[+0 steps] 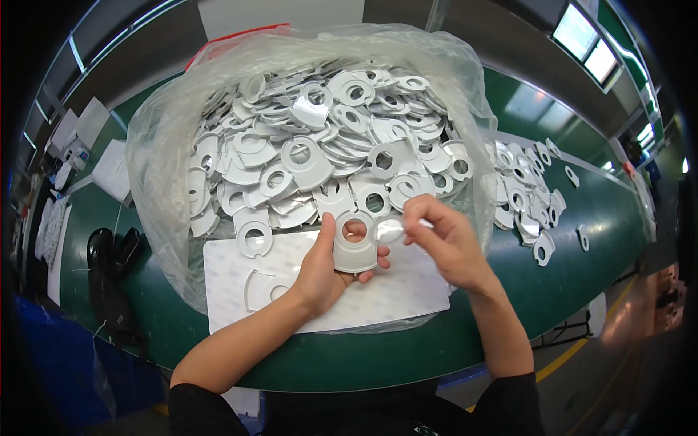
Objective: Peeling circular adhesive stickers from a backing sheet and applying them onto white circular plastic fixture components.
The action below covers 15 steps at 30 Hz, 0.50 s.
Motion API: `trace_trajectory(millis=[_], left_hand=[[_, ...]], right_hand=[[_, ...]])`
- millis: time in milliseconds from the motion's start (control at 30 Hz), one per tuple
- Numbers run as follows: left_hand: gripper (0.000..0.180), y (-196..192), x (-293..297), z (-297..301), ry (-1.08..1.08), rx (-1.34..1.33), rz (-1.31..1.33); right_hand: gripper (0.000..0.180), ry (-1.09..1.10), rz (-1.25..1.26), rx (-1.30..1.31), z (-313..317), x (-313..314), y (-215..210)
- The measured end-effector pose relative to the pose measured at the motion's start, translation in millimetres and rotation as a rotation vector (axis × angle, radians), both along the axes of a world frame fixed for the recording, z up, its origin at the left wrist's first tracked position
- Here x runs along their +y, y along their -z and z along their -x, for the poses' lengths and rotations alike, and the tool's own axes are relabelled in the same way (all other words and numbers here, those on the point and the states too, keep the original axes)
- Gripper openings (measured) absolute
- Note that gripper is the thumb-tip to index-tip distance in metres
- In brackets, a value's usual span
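In my left hand (317, 275) is a white plastic part (356, 257) with a round hole and a wider curved lower end. My thumb lies along its left edge and my fingers are behind it, partly showing through the hole. My right hand (456, 251) pinches a small, clear, rounded piece of film (390, 231) just right of the part. Whether the film still touches the part I cannot tell. Under both hands is a white sheet (407, 294), with another white part (256, 288) lying on it beside my left wrist.
A big clear plastic bag (156, 156) lies open ahead, heaped with similar white parts (309, 163). More loose parts (520, 189) are scattered to the right on the green table (465, 330). A black item (113, 291) and a white box (111, 173) sit at the left.
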<state>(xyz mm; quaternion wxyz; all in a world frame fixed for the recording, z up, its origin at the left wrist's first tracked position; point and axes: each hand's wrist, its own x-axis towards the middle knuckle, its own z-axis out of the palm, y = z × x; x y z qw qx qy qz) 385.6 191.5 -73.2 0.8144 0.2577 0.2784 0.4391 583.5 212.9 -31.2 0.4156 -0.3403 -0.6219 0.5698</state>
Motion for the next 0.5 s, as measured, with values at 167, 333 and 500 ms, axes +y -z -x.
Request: trace_trajectory(millis=[167, 333, 500], left_hand=[[0.065, -2.1, -1.3, -0.9, 0.032, 0.003, -0.051], [0.067, 1.3, -0.4, -2.2, 0.006, 0.046, -0.021], [0.066, -2.0, -0.3, -2.7, 0.010, 0.052, -0.020]], right_hand=[[0.010, 0.072, 0.098, 0.077, 26.1, -9.2, 17.7], [0.011, 0.043, 0.155, 0.046, 31.6, -9.1, 21.6], [0.011, 0.046, 0.232, 0.064, 32.5, -9.3, 20.5]])
